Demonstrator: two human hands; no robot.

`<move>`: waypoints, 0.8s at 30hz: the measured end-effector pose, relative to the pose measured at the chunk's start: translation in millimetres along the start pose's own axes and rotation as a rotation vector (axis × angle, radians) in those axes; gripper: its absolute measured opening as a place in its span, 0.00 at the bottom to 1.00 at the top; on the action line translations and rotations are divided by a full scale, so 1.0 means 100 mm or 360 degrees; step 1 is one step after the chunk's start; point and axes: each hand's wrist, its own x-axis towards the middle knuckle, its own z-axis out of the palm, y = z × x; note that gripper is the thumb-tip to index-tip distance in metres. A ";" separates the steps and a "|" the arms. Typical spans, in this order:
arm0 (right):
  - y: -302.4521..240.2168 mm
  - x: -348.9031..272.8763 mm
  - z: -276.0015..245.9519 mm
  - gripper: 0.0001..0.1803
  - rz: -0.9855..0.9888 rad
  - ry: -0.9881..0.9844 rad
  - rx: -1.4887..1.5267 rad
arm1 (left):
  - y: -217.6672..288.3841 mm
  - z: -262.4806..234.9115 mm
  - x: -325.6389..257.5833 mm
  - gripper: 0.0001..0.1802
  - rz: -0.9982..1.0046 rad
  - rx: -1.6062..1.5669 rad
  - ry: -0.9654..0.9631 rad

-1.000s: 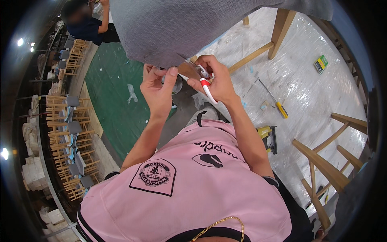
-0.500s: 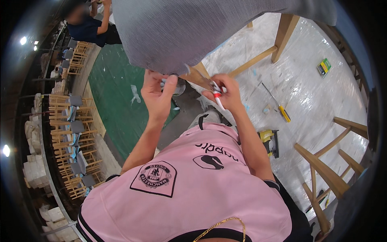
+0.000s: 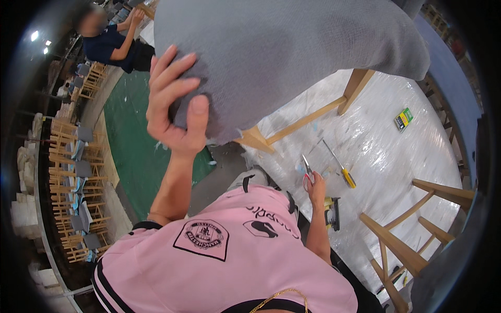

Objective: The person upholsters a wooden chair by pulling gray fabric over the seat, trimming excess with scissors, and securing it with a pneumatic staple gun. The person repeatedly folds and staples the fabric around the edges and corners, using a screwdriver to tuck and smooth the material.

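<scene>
The left hand (image 3: pixel 175 101) grips the grey seat (image 3: pixel 282 57) at its near left corner, fingers (image 3: pixel 172 83) spread on the fabric, thumb pressed in. Lower right, the right hand (image 3: pixel 315 190) holds red-handled scissors (image 3: pixel 307 172) over the plastic-covered floor (image 3: pixel 386 156), near a yellow screwdriver (image 3: pixel 339 169).

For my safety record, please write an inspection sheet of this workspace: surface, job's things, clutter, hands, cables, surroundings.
Surface: floor under clear plastic sheet; green mat at the left.
Job's things: grey padded seat on a wooden chair leg; scissors.
Clutter: screwdriver, small green box, staple gun.
Hands: left hand grips the seat's fabric edge; right hand holds the scissors, low.
Cables: nothing seen.
Surroundings: wooden chair frames at the right, stacked chairs at the left, a seated person beyond.
</scene>
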 end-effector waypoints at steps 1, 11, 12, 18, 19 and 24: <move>-0.01 -0.03 0.03 0.25 -0.0027 -0.0026 0.0022 | -0.01 -0.01 -0.02 0.12 0.0002 0.0012 -0.0025; -0.99 2.03 -1.67 0.35 0.0214 0.0665 0.0991 | -0.11 0.07 -0.07 0.09 -0.0069 0.0002 0.0198; -1.17 2.31 -1.87 0.34 0.0147 0.0692 0.1163 | -0.12 0.06 -0.10 0.09 -0.0061 0.0023 0.0199; -0.90 3.60 -2.13 0.35 -0.0317 0.0263 0.1540 | -0.09 0.12 -0.17 0.12 0.0013 -0.0008 0.0202; -0.78 3.73 -2.21 0.35 -0.0280 0.0256 0.1413 | -0.09 0.18 -0.13 0.12 -0.0026 -0.0078 0.0254; -1.36 3.78 -2.36 0.40 -0.0212 0.0281 0.1381 | -0.14 0.28 0.21 0.11 -0.0218 -0.0279 0.0477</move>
